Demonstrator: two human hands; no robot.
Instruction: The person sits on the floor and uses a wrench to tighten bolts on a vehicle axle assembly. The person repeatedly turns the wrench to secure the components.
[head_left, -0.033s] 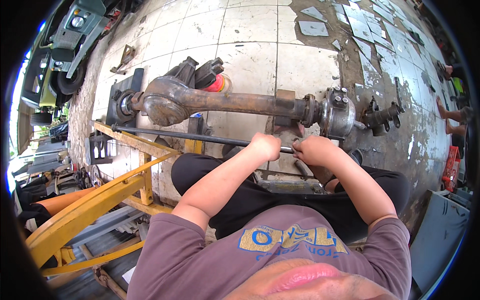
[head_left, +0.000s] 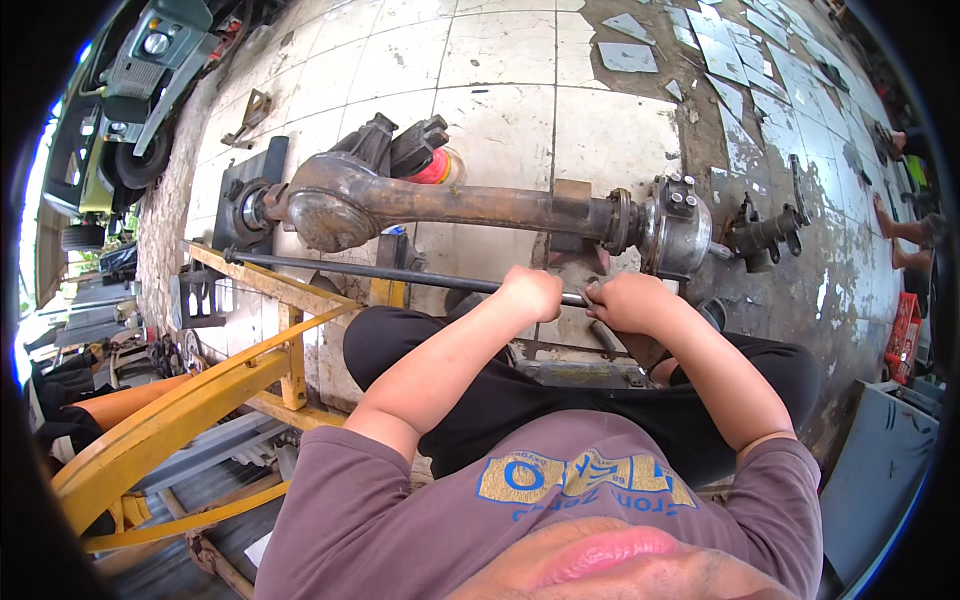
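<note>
A long dark metal rod (head_left: 370, 272) runs across in front of me, its far left end close to a yellow frame. My left hand (head_left: 532, 294) is closed round the rod near its right end. At that right end, my right hand (head_left: 628, 301) is closed with its fingers at the tip; a small dark piece shows at the fingertips, partly hidden. Just beyond the rod lies a rusty vehicle axle housing (head_left: 450, 204) with a round bulge at its left. A shiny metal hub (head_left: 680, 228) sits at the housing's right end.
The yellow metal frame (head_left: 185, 425) rises at my left. A metal part with a shaft (head_left: 765, 236) lies right of the hub. A grey cabinet (head_left: 880, 480) and a red crate (head_left: 903, 337) stand at the right. Broken tiles (head_left: 720, 50) lie far right; a vehicle is parked far left.
</note>
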